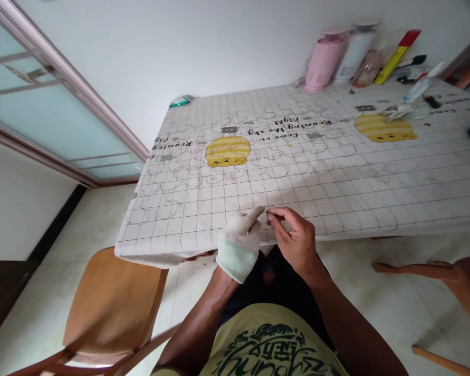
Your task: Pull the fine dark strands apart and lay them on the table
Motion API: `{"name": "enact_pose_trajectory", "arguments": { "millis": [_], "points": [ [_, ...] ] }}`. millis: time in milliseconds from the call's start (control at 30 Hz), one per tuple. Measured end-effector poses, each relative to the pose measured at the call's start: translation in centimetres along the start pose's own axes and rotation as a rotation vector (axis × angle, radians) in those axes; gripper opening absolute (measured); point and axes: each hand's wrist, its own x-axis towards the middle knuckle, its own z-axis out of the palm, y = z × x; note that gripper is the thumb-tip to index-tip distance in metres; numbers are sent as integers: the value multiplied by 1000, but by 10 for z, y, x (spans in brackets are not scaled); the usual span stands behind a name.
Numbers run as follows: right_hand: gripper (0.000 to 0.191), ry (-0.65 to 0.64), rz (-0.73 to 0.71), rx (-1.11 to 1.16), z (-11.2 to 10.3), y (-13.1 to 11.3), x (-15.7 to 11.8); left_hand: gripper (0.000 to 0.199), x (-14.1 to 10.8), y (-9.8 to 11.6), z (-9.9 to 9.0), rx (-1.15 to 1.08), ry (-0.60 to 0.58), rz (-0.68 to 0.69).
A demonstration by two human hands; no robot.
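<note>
My left hand (239, 245) wears a white work glove (237, 261) with a pale green cuff. Its index finger stretches out toward the right, while the other fingers are bent under and partly hidden. Bare, my right hand (296, 237) pinches thumb and index finger together just beside that gloved fingertip, with a tiny gap between the hands. Whatever sits in the pinch is too small to make out. Both hands hover over the front edge of a table covered by a white checked tablecloth (203, 209) with yellow balloon-bear prints.
Along the wall stand a pink cylinder (325, 62), a white cylinder (354, 55) and a yellow-red box (397, 57). A crumpled pale glove-like item (411, 109) lies at the right. A green-white packet (180, 101) rests on the far left corner. Wooden chairs (113, 303) flank me.
</note>
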Motion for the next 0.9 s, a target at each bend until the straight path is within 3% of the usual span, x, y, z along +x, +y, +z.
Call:
{"name": "enact_pose_trajectory", "arguments": {
  "millis": [200, 367, 500, 633, 767, 900],
  "points": [
    [17, 33, -345, -370, 1, 15, 3, 39, -2, -10, 5, 219, -5, 114],
    [17, -17, -492, -485, -4, 11, 12, 45, -2, -16, 5, 456, -112, 175],
    [18, -37, -566, -510, -5, 8, 18, 46, -5, -14, 8, 516, -160, 228],
    [17, -91, -591, -510, -9, 11, 26, 42, -4, -11, 9, 309, -82, 187],
    [17, -182, -559, -442, -20, 12, 34, 35, 4, -5, 2, -18, -94, -35],
    [17, -255, -548, -385, -28, 9, 40, 32, 9, -1, -4, -157, -130, -206]
  ]
}}
